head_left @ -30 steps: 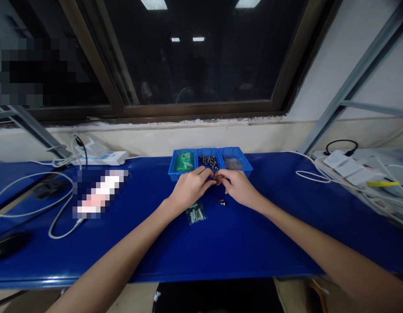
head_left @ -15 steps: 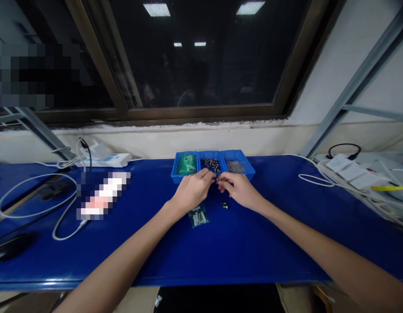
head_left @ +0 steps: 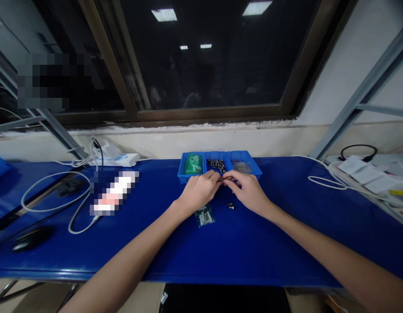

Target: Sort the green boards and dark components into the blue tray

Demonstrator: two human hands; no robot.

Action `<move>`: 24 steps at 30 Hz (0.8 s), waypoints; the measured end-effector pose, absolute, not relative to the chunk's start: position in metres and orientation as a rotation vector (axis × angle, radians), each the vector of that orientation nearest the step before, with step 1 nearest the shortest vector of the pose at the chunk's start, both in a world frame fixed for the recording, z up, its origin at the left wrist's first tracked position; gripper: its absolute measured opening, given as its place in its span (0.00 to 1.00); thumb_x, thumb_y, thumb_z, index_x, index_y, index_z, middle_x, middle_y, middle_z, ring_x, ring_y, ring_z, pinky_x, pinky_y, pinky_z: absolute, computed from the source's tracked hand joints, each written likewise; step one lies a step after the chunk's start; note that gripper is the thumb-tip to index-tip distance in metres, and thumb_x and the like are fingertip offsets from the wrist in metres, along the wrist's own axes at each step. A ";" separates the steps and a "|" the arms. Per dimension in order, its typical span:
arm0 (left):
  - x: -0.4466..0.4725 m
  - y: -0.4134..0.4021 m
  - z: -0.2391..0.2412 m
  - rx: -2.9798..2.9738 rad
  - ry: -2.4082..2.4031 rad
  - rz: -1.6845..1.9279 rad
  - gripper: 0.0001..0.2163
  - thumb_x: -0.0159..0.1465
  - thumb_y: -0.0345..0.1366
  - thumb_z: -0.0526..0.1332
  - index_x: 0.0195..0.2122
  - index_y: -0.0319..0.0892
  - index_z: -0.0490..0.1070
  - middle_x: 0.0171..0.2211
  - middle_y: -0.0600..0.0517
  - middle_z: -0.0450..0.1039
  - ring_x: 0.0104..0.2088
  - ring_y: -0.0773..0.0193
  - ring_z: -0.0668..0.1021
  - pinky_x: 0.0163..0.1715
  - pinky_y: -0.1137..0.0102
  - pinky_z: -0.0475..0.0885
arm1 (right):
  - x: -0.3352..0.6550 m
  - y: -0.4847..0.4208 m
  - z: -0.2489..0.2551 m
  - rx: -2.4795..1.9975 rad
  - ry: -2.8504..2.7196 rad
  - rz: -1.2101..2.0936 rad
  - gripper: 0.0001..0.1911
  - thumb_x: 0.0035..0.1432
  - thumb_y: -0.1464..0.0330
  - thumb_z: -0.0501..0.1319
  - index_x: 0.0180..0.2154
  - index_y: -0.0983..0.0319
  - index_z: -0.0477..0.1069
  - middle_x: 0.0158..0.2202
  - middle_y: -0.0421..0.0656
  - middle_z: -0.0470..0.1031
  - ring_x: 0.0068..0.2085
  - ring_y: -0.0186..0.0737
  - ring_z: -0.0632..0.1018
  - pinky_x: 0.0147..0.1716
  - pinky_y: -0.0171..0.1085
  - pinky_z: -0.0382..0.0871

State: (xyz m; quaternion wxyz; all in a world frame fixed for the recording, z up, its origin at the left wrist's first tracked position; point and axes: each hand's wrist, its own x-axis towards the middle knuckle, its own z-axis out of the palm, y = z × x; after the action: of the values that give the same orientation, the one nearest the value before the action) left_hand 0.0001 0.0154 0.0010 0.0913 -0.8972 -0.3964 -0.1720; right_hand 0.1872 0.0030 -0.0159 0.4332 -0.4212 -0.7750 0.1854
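Note:
My left hand and my right hand meet fingertip to fingertip just in front of three blue bins. Both are closed in a pinch, and whatever lies between the fingers is too small to make out. Green packets fill the left bin. Dark, shiny small parts lie in the middle bin, and clear packets in the right one. Beneath my left wrist, a small clear bag of screws rests on the table. A little metal part lies below my right fingers.
The blue table runs to a wall under a window. At left are a power strip, white cables, a blurred-out object and a black mouse. White adapters and cables crowd the right end.
The camera has turned slightly left, so everything sits further right in the picture. My hands stay together by the bins, with only a small shift of the fingers.

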 end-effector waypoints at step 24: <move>0.007 0.007 0.005 -2.577 -1.200 -0.613 0.13 0.74 0.37 0.45 0.43 0.40 0.67 0.39 0.47 0.72 0.30 0.63 0.77 0.21 0.72 0.65 | 0.187 0.005 -0.018 -1.070 -2.033 0.308 0.09 0.64 0.68 0.57 0.31 0.61 0.72 0.28 0.40 0.76 0.29 0.37 0.75 0.31 0.35 0.65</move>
State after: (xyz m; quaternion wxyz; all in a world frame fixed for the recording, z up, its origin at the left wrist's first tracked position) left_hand 0.0067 0.0069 0.0053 0.1163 -0.8801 -0.4100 -0.2092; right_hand 0.1871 0.0053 -0.0177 0.4003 -0.4232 -0.8037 0.1216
